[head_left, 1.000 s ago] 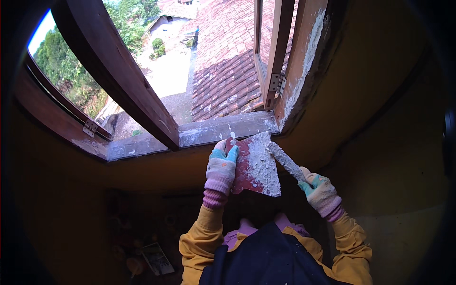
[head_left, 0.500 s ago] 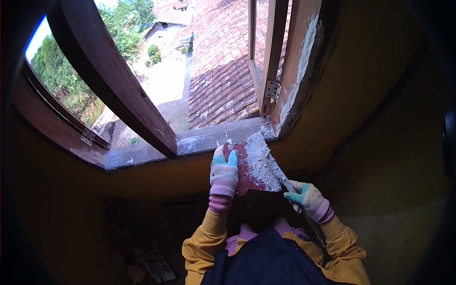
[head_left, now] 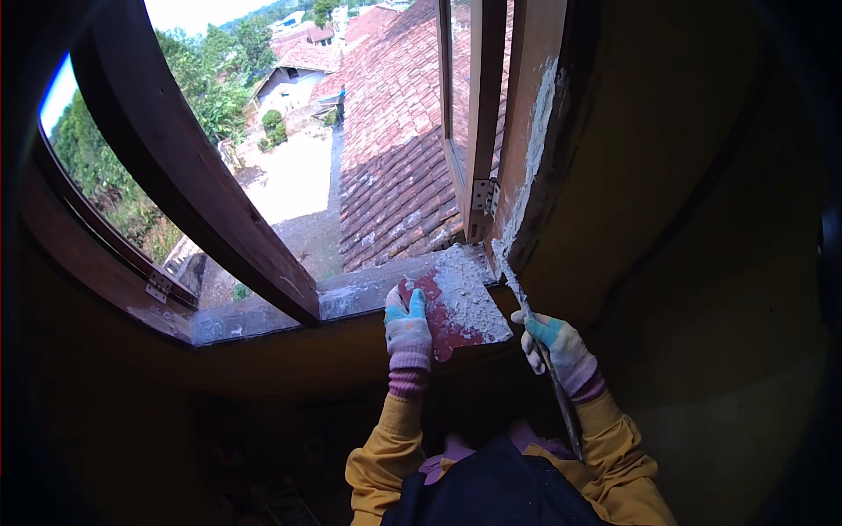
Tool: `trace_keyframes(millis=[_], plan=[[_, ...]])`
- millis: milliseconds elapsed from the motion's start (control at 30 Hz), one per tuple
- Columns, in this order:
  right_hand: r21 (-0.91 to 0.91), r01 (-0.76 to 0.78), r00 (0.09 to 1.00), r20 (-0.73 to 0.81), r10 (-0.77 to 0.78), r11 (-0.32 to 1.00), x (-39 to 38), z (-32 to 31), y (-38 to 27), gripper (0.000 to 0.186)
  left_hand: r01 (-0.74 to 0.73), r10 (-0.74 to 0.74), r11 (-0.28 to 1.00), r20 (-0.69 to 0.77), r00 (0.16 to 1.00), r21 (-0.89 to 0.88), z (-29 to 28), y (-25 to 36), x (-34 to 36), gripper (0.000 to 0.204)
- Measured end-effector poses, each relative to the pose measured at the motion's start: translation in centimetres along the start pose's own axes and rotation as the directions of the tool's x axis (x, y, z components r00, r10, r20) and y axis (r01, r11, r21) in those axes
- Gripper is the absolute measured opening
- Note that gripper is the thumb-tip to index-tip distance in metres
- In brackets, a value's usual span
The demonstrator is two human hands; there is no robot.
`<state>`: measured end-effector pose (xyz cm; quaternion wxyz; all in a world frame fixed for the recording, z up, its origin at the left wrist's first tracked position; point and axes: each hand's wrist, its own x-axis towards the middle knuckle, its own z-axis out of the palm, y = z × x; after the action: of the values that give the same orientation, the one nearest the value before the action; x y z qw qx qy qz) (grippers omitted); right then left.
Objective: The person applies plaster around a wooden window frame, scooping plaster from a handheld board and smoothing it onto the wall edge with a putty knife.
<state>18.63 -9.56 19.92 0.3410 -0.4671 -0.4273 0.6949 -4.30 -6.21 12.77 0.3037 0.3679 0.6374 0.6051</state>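
A dark red board (head_left: 434,317) is gripped at its left edge by my gloved left hand (head_left: 408,335). Rough grey-white putty (head_left: 467,300) covers its right part. My gloved right hand (head_left: 559,352) is closed round a long narrow trowel (head_left: 516,289), coated with putty towards its far end. That end reaches the lower right corner of the wooden window frame (head_left: 529,96), beside the strip of putty (head_left: 537,145) running up the joint with the wall. The trowel's back end (head_left: 566,408) lies along my right forearm. The board is held close to the sill (head_left: 351,296), overlapping it in view.
A hinged casement (head_left: 481,131) stands swung outwards at the right. A thick dark wooden post (head_left: 202,175) divides the window opening at the left. Outside are a tiled roof (head_left: 399,167), a white house and trees. Dark yellow wall (head_left: 684,219) surrounds the frame.
The trowel has come off the putty on the board and moved up and forward to the frame's lower right corner. My left hand still holds the board. The view has shifted slightly.
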Motion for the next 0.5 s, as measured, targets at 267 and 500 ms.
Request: trace_keyframes(millis=[267, 500], plan=[[0.187, -0.033, 0.998, 0.057, 0.023, 0.982, 1.2, -0.5, 0.5, 0.038, 0.052, -0.048, 0.975, 0.025, 0.999, -0.215, 2.1, -0.6, 1.3, 0.031], [0.272, -0.062, 0.998, 0.033, 0.055, 0.96, 1.9, -0.4, 0.4, 0.036, 0.049, -0.038, 0.976, 0.055, 0.998, -0.212, 3.4, -0.6, 2.5, 0.032]])
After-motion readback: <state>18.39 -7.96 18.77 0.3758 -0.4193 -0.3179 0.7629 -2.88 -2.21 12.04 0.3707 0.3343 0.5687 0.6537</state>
